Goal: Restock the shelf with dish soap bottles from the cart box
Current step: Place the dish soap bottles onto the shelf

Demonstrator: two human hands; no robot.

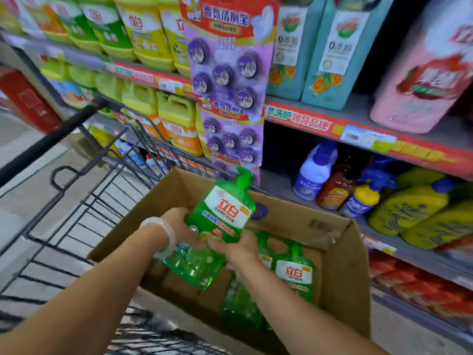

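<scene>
Both hands meet over the cardboard box (pixel 340 265) that sits in the wire shopping cart (pixel 84 201), lifting green dish soap out of it. The left hand (pixel 180 226), with a pale bangle (pixel 163 235) on its wrist, curls round the lower side of the raised bottle (pixel 225 208) – label up, pump cap tilted toward the shelf. The right hand (pixel 238 248) pinches the bottle's base from below, which steadies the weight while it clears the box. A second bottle (pixel 192 265) lies just under the left wrist; whether that hand also holds it I cannot tell. More pump bottles (pixel 294 272) stand upright in the box's right part, so much restocking remains. The shelf (pixel 384 234) beside the cart carries spray bottles (pixel 317 170) and yellow bottles (pixel 409 206) – the cart is parked close, likely to keep each carry short
</scene>
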